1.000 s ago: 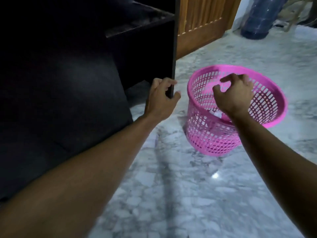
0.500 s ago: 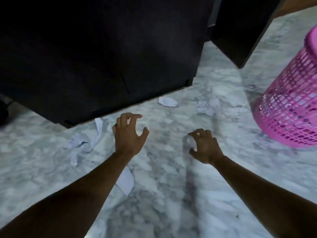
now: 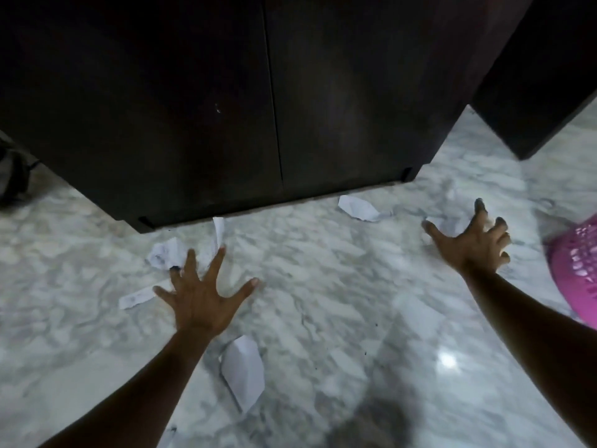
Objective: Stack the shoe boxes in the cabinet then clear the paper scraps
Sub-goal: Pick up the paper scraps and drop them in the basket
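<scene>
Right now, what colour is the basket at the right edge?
Pink, a perforated plastic basket, only partly in frame in the head view.

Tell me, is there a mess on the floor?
Yes. Torn paper scraps lie scattered on the marble floor in front of the dark cabinet, not in the pink basket at the right. The left hand and right hand reach toward them, fingers spread.
</scene>
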A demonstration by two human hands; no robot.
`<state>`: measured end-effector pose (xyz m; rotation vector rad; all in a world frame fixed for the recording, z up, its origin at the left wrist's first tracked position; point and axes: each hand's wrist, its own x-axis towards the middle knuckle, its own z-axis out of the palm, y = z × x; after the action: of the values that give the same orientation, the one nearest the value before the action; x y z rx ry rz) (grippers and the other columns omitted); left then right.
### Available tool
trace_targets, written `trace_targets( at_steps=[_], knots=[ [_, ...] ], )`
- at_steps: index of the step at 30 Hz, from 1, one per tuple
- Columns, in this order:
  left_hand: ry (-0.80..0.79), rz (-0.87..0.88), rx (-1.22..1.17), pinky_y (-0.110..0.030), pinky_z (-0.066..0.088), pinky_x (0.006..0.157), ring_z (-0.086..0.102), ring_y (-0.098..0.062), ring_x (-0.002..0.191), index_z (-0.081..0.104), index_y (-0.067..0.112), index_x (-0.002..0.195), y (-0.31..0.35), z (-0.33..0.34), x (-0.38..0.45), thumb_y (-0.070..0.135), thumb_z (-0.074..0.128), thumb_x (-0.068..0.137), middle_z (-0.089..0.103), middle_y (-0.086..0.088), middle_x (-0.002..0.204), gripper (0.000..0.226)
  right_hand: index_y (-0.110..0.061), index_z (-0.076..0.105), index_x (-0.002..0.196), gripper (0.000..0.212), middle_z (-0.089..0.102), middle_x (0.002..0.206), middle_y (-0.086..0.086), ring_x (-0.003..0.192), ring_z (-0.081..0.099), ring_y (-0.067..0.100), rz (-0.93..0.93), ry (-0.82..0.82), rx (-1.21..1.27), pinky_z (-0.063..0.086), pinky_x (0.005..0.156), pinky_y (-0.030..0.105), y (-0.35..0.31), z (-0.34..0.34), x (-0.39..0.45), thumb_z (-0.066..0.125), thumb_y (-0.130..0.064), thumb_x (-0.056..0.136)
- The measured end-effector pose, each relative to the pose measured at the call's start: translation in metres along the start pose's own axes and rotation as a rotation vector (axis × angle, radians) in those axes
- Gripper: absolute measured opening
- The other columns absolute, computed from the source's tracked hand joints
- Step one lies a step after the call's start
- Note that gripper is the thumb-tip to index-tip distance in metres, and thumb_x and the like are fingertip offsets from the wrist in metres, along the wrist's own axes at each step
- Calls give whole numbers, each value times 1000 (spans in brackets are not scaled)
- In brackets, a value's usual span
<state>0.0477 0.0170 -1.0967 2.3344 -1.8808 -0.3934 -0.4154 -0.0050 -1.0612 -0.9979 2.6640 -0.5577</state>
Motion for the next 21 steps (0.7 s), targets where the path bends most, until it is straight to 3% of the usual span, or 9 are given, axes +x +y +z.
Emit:
trace_targets(
  at_steps=[3,7,10,13,16,19,21],
  knots=[
    [-32,72,-54,-70,-1,122,5,-29,159,18,49,159,24,6,-5,105,26,66,7,5,172,109,-44,11,161,118,23,166,21,151,22,47,-8,-212,-81,29,113,69,-18,4,22,48,-100,64],
    [-109,174,-45,-61,-3,126,5,-22,160,17,44,161,41,3,-25,107,20,63,9,3,173,117,-43,10,162,127,16,170,21,155,13,47,-111,-289,-152,21,119,70,-67,26,7,25,-110,56],
    [-259,197,-224,-54,-9,127,-1,-14,160,13,53,158,34,-13,-30,107,16,62,8,4,173,111,-41,11,163,119,6,173,20,158,-1,47,-160,-305,-36,9,121,72,-98,44,-11,13,-108,63],
    [-312,209,-402,-51,0,129,-6,-3,157,10,62,154,19,-30,-39,104,32,64,4,17,171,101,-40,11,163,118,0,174,16,158,-6,46,-233,-284,-3,4,121,73,-117,56,-28,13,-107,66],
    [-367,367,-229,-50,-5,129,-23,-3,155,1,58,156,13,-28,-68,103,50,57,-22,29,163,119,-39,6,164,120,-6,174,16,158,-10,46,-334,-349,-124,0,119,75,-134,75,-50,17,-107,64],
    [-176,564,-52,-61,6,126,-8,-19,160,16,36,163,6,1,-86,100,55,62,-1,15,172,125,-38,8,164,108,-1,174,18,158,-7,46,-503,-316,-325,1,119,73,-135,103,-72,21,-99,76],
    [-75,581,-61,-60,14,126,8,-22,160,33,29,159,1,14,-87,95,57,67,17,7,172,116,-37,33,156,77,23,168,18,156,15,43,-645,-177,-283,15,119,66,-126,114,-83,31,-80,93]
  ],
)
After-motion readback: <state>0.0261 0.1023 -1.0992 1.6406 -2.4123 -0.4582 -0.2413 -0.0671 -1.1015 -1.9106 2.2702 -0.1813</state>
